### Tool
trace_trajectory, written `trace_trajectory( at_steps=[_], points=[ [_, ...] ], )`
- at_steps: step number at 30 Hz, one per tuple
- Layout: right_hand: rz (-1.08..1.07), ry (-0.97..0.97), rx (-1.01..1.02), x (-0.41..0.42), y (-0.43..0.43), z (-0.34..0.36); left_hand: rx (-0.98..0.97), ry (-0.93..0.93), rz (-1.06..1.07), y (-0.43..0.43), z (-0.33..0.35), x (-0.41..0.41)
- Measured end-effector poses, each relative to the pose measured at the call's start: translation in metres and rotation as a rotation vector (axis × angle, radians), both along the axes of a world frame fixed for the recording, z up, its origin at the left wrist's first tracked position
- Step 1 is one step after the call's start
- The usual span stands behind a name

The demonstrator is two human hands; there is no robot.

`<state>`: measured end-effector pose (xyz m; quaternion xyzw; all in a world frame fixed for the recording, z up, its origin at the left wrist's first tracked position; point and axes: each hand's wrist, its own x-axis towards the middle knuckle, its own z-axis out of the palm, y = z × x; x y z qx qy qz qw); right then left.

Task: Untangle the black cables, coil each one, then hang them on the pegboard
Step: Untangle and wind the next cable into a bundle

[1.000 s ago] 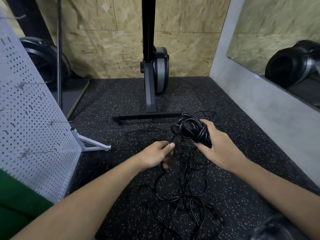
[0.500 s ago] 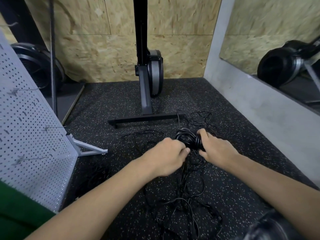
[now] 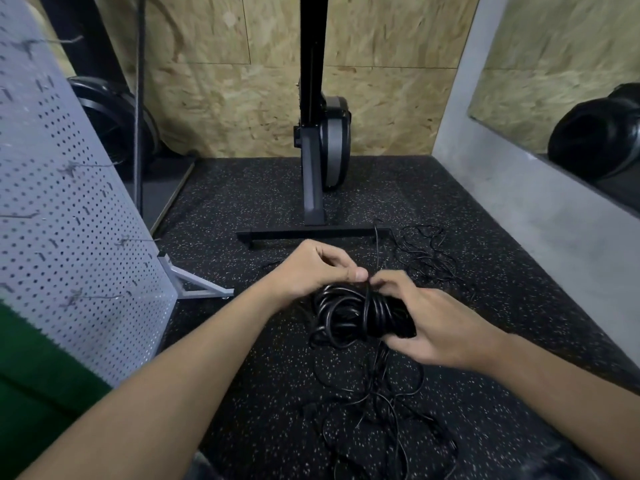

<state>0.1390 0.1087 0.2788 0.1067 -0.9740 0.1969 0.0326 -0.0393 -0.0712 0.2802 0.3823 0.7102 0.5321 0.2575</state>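
Binding the coil
The right hand (image 3: 440, 327) grips the coil (image 3: 353, 315); the left hand (image 3: 317, 271), just above, seems to pinch its top.

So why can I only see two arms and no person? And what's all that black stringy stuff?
The camera sits on the person's head and looks down, so you see only their arms. The right hand grips a black cable bundle, and the left hand pinches it at the top. More loose cables lie tangled on the speckled floor. The pegboard, full of holes and hooks, stands on the left. That is where the cables should hang.
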Motion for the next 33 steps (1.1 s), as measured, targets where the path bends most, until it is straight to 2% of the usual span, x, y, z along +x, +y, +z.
trace_trajectory(
  at_steps=[6,10,13,18,22,27,29,33],
  points=[
    [-0.078,0.015,-0.006,-0.001,0.004,-0.005,-0.002,-0.363,0.026,-0.002,-0.029,-0.008],
    [-0.179,0.035,-0.112,-0.004,0.019,-0.009,-0.040,-0.398,0.023,0.000,-0.048,-0.006],
    [-0.278,0.085,-0.180,-0.008,0.025,-0.013,-0.090,-0.276,0.030,0.009,-0.050,0.010],
    [-0.420,0.133,-0.168,-0.013,0.029,-0.015,-0.232,0.096,0.047,0.024,-0.052,0.025],
    [-0.549,0.127,-0.168,-0.014,0.037,-0.017,-0.290,0.197,0.058,0.027,-0.055,0.031],
    [-0.679,0.062,0.040,-0.021,0.044,-0.029,-0.321,0.357,0.020,0.026,-0.051,0.036],
    [-0.736,-0.046,0.154,-0.024,0.050,-0.038,-0.328,0.470,-0.022,0.031,-0.039,0.042],
    [-0.728,-0.278,0.359,-0.029,0.049,-0.054,-0.459,0.789,-0.139,0.045,-0.014,0.060]
  ],
)
